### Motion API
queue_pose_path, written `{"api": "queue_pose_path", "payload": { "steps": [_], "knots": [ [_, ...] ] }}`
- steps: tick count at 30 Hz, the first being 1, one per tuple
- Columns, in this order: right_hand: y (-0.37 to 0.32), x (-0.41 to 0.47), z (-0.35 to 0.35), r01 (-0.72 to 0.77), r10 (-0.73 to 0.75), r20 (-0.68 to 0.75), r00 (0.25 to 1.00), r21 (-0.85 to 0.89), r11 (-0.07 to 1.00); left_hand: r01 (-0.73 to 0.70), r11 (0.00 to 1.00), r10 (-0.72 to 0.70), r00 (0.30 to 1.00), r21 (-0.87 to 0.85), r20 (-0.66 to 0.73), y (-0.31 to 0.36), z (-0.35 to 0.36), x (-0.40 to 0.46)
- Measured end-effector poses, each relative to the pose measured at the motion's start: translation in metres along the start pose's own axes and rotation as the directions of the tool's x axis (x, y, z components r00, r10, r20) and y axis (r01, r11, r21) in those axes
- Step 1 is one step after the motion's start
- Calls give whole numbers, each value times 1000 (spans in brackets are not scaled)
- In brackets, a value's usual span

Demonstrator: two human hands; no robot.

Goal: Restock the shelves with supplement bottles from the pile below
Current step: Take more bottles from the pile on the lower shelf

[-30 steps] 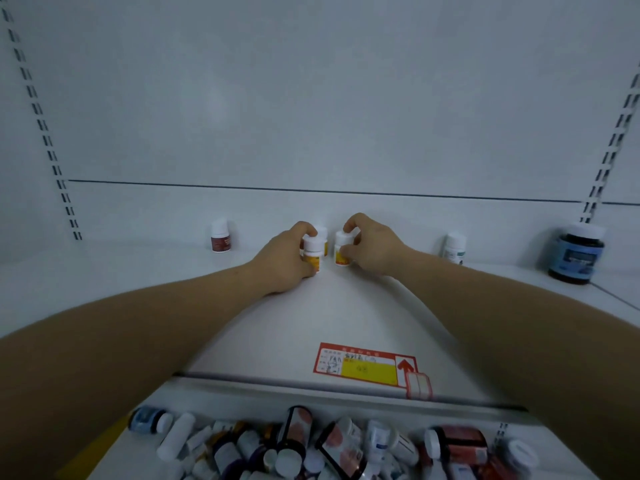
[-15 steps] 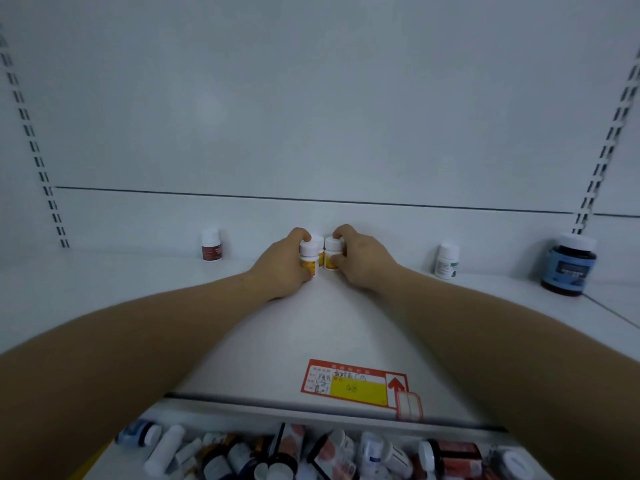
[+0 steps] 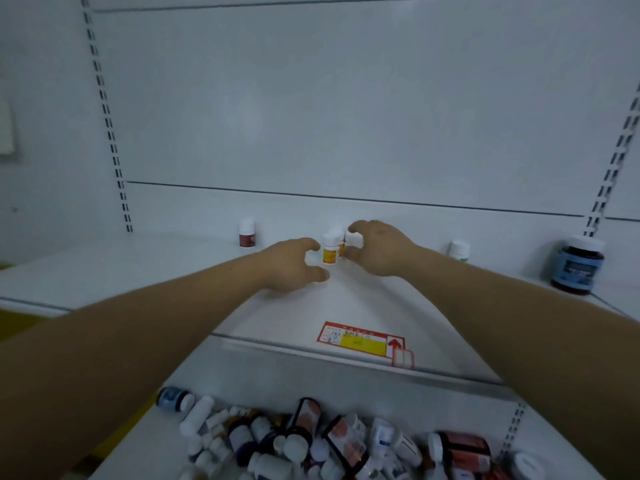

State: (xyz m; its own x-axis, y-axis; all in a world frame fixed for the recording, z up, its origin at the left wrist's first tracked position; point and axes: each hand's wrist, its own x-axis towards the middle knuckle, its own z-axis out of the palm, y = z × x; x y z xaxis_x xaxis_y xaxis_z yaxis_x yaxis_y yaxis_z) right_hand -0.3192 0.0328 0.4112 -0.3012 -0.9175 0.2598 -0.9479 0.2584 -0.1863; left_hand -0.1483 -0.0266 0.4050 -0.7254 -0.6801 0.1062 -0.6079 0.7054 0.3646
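Nearest you, the pile of supplement bottles (image 3: 311,441) lies jumbled on the lower shelf, and above it the shelf (image 3: 277,313) has open room left and right. Farther in, your left hand (image 3: 294,263) is spread, just clear of the yellow-labelled bottle (image 3: 329,249), while your right hand (image 3: 375,247) pinches a white-capped bottle (image 3: 354,240) beside it. You seem to be finishing this placement; next, let go cleanly without toppling the cluster near the back wall (image 3: 346,116).

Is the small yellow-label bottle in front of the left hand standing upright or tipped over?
Upright. The yellow-label bottle stands on the shelf with its white cap on top; the left hand is open beside it, not touching.
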Motion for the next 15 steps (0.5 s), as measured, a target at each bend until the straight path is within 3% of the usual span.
{"api": "queue_pose_path", "payload": {
  "steps": [10,15],
  "knots": [
    [-94,-90,1,26,-27,25,999,48,999,-61,998,61,998,30,20,-22,-18,-147],
    [-152,-135,11,110,-111,14,994,66,992,-31,1000,31,997,-4,71,-53,-9,-226]
  ]
}}
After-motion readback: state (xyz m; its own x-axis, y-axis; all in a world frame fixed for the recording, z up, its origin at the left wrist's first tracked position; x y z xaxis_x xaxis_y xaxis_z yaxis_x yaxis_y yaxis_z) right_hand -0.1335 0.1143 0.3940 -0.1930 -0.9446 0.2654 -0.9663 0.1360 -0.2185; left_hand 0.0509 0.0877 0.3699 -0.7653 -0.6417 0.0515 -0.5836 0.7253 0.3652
